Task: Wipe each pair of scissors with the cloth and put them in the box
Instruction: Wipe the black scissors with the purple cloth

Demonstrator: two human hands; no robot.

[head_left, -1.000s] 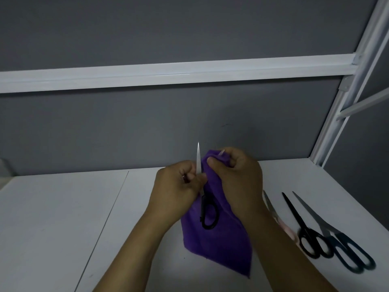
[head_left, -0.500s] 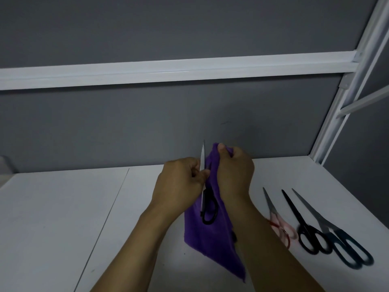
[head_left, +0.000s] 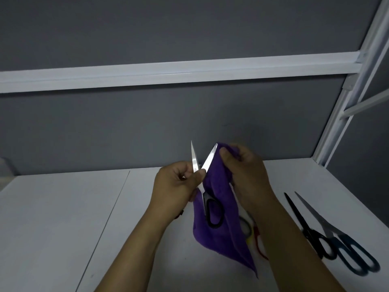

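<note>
Purple cloth (head_left: 221, 234), right hand (head_left: 246, 171): the fingers are curled and pinch a fold of the cloth over the tip of one blade. The rest of the cloth hangs below the hand, down toward the surface (head_left: 63, 218).
Left hand (head_left: 175, 186): it is clenched on the held scissors (head_left: 204, 197), with thumb and fingers pinching the bare blade just above the pivot. The black handle loop hangs below this hand, against the cloth.
Blades: they are spread in a V with both tips up and away from the person. The bare one stands just beside the left thumb.
Wiping well: as I judge it, the cloth should stay folded thick between fingers and steel. The stroke should run from pivot to tip along the flat, never across the edge.
Grip: the left pinch needs to stay firm so the V does not snap closed on the right fingers.
Coverage: the bare blade and the handle probably still want a pass.
Waiting pairs: all lie on the surface to the right of the right hand. Red-handled scissors (head_left: 258, 243) are half hidden behind the cloth and forearm, black scissors (head_left: 299, 213) lie further out, and blue-handled scissors (head_left: 322, 218) lie just beside those.
Box: it is not in view, so where the held pair goes next cannot be told from here.
</note>
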